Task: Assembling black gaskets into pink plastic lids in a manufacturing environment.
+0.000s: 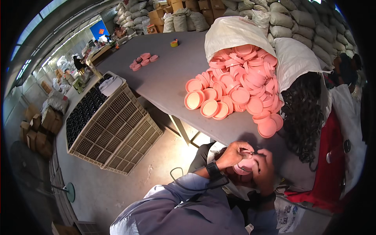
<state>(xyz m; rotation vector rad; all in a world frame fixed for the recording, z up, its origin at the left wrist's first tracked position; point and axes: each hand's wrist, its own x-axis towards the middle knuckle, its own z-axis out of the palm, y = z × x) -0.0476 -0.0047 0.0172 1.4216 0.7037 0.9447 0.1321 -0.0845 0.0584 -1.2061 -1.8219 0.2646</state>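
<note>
The person's left hand (234,155) and right hand (264,170) come together in front of the body, close to the near edge of the grey counter (168,84), both grasping one pink lid (243,166) between them. The left hand pinches at its upper side with bent fingers, while the right hand curls around its other side. A small dark piece (253,152) shows at the fingertips, too small to make out. A black band (214,171) circles the left wrist. Beyond the hands, a heap of pink lids (239,88) spills across the counter from the mouth of a white sack (237,33) lying on its side. To the right of it, a second sack (291,58) lets out a mass of black strips (303,113), with red cloth (332,156) just beside. Farther left on the counter sit a few pink pieces (143,61) in a cluster, and beyond them a yellow roll (174,43). Left of the counter, a beige crate (105,135) holds rows of black parts (87,113), a pale cloth (110,85) resting at its far end
</note>
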